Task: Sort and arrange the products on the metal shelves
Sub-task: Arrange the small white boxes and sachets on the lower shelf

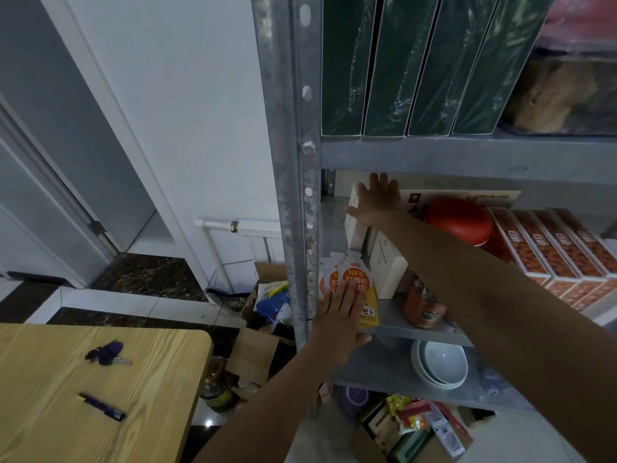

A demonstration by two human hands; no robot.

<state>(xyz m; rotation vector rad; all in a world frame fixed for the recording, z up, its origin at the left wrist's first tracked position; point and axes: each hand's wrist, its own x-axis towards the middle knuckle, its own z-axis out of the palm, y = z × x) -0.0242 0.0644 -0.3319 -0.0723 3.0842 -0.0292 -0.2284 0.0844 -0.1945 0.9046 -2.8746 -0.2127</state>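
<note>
On the middle metal shelf point(390, 317), white-and-orange juice pouches point(353, 274) stand at the front left. My left hand point(340, 310) lies flat against the front pouch, fingers together, thumb under the shelf edge. Behind them stand cream boxes point(389, 262). My right hand point(377, 198) reaches deep into the shelf, fingers spread on the top of the rear cream box point(353, 228). A red round tin point(459, 220) and a row of red-and-white flat boxes point(547, 248) sit to the right. An orange jar point(422, 305) stands under my right forearm.
Dark green wrapped boxes point(400, 68) fill the upper shelf. White bowls point(440, 364) sit on the lower shelf, mixed packets point(420, 422) on the floor below. The steel upright point(302, 195) stands left of my hands. A wooden table point(93, 396) with keys and a pen is at lower left.
</note>
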